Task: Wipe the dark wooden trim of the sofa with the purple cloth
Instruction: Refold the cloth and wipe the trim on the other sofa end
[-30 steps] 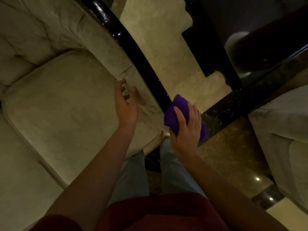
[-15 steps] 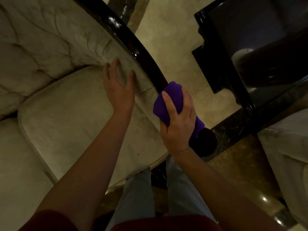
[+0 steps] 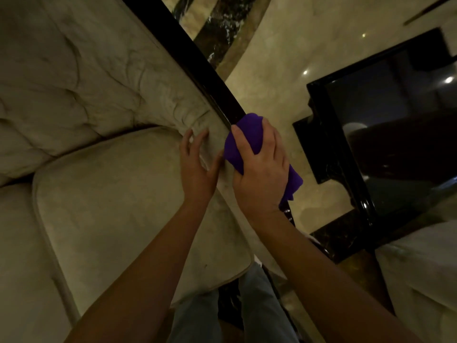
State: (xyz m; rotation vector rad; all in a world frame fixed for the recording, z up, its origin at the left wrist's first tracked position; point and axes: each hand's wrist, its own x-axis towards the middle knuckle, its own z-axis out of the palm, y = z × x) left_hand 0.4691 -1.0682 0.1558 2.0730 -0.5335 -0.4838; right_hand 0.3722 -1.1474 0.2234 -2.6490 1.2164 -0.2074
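Cream upholstered sofa [image 3: 103, 194] with dark wooden trim [image 3: 217, 95] running up and away from the hands. Right hand [image 3: 262, 174] clenched around the purple cloth [image 3: 237, 149], pressing it onto the trim. Left hand [image 3: 197, 167] spread open, bracing on the upholstery just beside. Risk: the bunched cloth may slip off the narrow glossy rail, leaving stretches unwiped.

Polished marble floor [image 3: 277, 53], pale with a dark veined band [image 3: 217, 23], reflecting ceiling lights. Black glossy table [image 3: 395, 134] stands to the right. A second pale upholstered seat [image 3: 420, 273] occupies the lower right corner. Jeans [image 3: 262, 308] show at bottom centre.
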